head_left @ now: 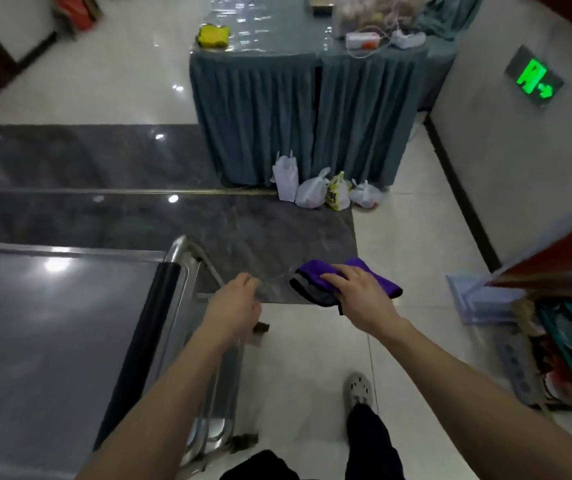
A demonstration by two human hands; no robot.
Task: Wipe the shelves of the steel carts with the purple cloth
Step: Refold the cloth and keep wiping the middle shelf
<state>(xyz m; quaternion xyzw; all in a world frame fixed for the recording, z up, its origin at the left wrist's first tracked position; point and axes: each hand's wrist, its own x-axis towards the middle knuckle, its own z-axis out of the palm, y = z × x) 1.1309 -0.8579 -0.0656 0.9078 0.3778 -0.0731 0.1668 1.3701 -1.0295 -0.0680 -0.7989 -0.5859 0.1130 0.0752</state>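
Observation:
A steel cart fills the lower left, its flat top shelf shining under the ceiling lights. A black-padded push handle runs along the cart's right end. My left hand hovers just right of that handle with loosely curled fingers, holding nothing. My right hand grips the folded purple cloth, which has a grey underside, in the air to the right of the cart and above the floor.
A table with a blue-grey skirt stands ahead, several plastic bags at its foot. A wall with a green exit sign is on the right. Cluttered boxes sit at the right edge. My foot is on the pale floor.

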